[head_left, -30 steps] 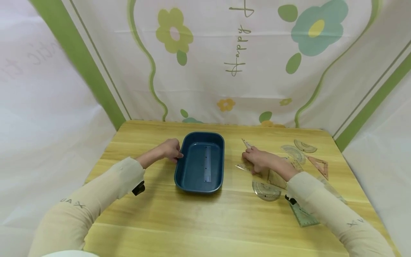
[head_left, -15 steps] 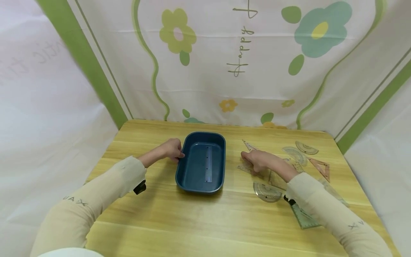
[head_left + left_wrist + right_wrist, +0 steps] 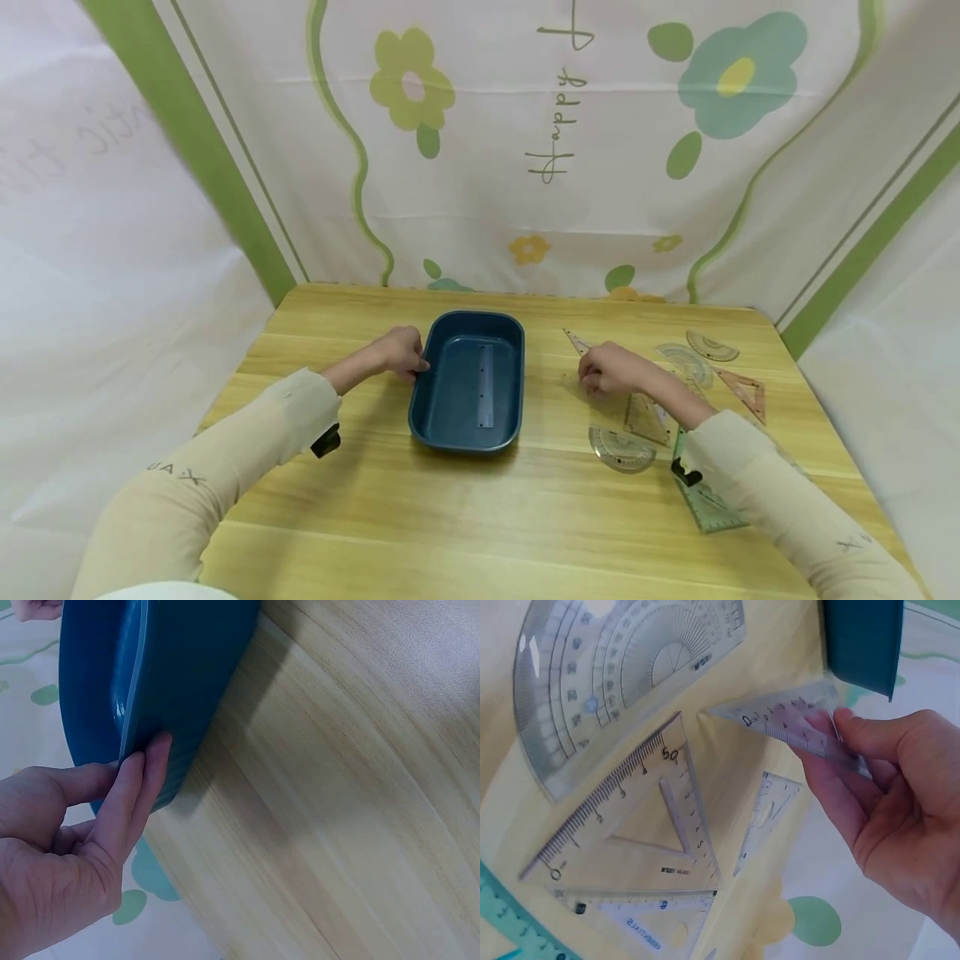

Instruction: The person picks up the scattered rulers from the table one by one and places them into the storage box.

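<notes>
My left hand (image 3: 402, 352) pinches the left rim of a deep blue tray (image 3: 467, 446). In the left wrist view, thumb and fingers sit on opposite sides of the tray wall (image 3: 199, 671). Inside the tray lies a clear straight ruler (image 3: 486, 387). To the right, my right hand (image 3: 615, 369) holds a clear set square (image 3: 780, 712) by one edge between thumb and fingers. It is tilted, its pointed corner low near the table. Beneath are a larger set square (image 3: 649, 840), a clear protractor (image 3: 622, 682) and a small set square (image 3: 765, 810).
Farther right lie more protractors (image 3: 712, 346), an orange set square (image 3: 742, 392) and a green set square (image 3: 708, 508), partly under the right sleeve. A clear protractor (image 3: 622, 450) is nearer the front. A patterned cloth (image 3: 480, 167) hangs behind the wooden table (image 3: 465, 525).
My right hand has drawn slightly right, its fingers now curled in and the set square taken hold of and tilted up. The left hand and tray stay where they were.
</notes>
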Action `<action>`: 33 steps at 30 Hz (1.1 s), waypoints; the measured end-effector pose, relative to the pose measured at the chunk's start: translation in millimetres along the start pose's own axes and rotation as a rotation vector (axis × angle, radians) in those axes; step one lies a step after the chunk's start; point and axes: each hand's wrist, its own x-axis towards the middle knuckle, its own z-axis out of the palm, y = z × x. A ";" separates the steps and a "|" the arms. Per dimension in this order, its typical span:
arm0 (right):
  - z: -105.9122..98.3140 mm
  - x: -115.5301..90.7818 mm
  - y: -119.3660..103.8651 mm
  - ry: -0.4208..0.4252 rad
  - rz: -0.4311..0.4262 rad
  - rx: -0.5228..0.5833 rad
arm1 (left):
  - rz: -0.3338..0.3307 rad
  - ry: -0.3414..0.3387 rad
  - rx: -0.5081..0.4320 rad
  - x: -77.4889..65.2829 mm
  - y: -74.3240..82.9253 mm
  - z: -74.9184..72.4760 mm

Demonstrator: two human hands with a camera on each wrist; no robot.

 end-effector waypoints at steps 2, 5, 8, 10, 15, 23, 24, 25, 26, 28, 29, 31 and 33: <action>-1.0 -3.6 1.0 0.018 0.044 0.063 | -0.005 -0.001 -0.001 -1.2 1.2 -0.3; -1.7 -8.5 1.7 0.050 0.080 0.124 | -0.013 -0.001 -0.002 -2.0 2.2 0.0; -2.3 -13.1 -0.2 0.084 0.103 0.163 | -0.016 0.000 0.004 -2.2 2.7 0.2; -2.8 -16.2 -2.3 0.099 0.106 0.178 | -0.017 0.000 0.006 -2.2 3.0 0.1; -3.7 -21.2 -6.8 0.119 0.121 0.226 | -0.009 0.000 -0.003 -1.4 2.3 -0.3; -2.4 -24.2 -13.3 0.156 0.165 0.295 | -0.002 0.004 0.014 -0.2 1.1 -0.3; -2.4 -24.2 -14.6 0.158 0.172 0.308 | -0.002 0.003 0.016 -0.2 1.2 -0.4; -2.3 -24.2 -15.8 0.162 0.180 0.319 | 0.000 0.002 0.020 -0.1 1.1 -0.5; -2.2 -24.1 -17.0 0.164 0.178 0.327 | 0.003 0.003 0.021 0.2 1.1 -0.5; -2.5 -24.2 -19.7 0.170 0.188 0.345 | 0.002 0.003 0.018 0.4 1.1 -0.5; -2.9 -24.3 -21.3 0.173 0.189 0.353 | 0.005 0.003 0.020 0.3 1.2 -0.6; -3.8 -24.7 -24.1 0.181 0.180 0.356 | 0.007 0.004 0.020 0.2 0.9 -0.5; -5.0 -25.2 -27.0 0.191 0.176 0.359 | 0.003 0.004 0.022 0.0 0.9 -0.4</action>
